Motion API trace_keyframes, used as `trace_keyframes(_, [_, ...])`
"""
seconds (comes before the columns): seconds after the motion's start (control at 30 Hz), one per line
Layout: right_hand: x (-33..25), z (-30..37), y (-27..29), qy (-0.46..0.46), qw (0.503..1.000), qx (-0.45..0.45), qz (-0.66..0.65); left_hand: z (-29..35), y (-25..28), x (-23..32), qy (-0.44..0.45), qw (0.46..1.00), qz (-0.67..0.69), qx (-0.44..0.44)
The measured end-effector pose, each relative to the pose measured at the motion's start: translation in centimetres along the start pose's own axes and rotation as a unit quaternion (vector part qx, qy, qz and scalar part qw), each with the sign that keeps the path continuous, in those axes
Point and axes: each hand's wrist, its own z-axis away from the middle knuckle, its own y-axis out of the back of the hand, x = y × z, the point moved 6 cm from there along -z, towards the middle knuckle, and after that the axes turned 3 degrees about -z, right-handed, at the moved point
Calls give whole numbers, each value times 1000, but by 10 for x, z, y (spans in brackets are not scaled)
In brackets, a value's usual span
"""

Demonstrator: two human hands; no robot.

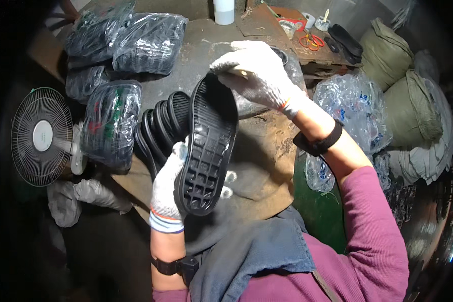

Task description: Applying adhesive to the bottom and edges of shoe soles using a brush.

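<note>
A black rubber shoe sole [206, 156] is held up in front of me, tilted, its gridded hollow side facing me. My left hand [168, 189], in a white knit glove, is closed around its lower part, fingertips showing past the far edge. At the upper end, my right hand [256, 73], gloved alike, has its curled fingers at the sole's rim. Something small and yellowish peeks out between those fingers, too hidden to name. Just left of the held sole, several more black soles [161, 123] stand leaning in a row on the table.
Plastic-wrapped black packs [148, 43] are piled at the far left, above a fan [43, 136]. A white container [224, 12] stands at the back. Red-handled scissors [312, 42] lie at the back right. Clear plastic bags [350, 108] and green sacks [412, 108] fill the right side.
</note>
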Motion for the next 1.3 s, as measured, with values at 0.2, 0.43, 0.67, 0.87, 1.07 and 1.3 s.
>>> trace_keyframes(0.2, [4, 14, 2, -86, 988, 117, -52, -6, 4, 7, -5, 995, 93, -24])
trace_keyframes(0.43, [-23, 41, -33, -190, 962, 74, -182, -5, 9, -1, 14, 994, 101, -48])
trace_keyframes(0.67, [-18, 33, -16, -303, 899, 80, -306, 0, 21, 7, 26, 987, 133, -82])
trace_keyframes(0.87, [-38, 30, -38, -215, 937, 11, -274, -11, 8, 2, -5, 989, 103, -103])
trace_keyframes(1.07, [-101, 40, -31, -170, 960, 33, -220, -24, 16, 4, -133, 985, 56, -89])
trace_keyframes(1.3, [-143, 35, -25, -19, 946, -93, -311, -27, 19, 25, -215, 967, 89, -106])
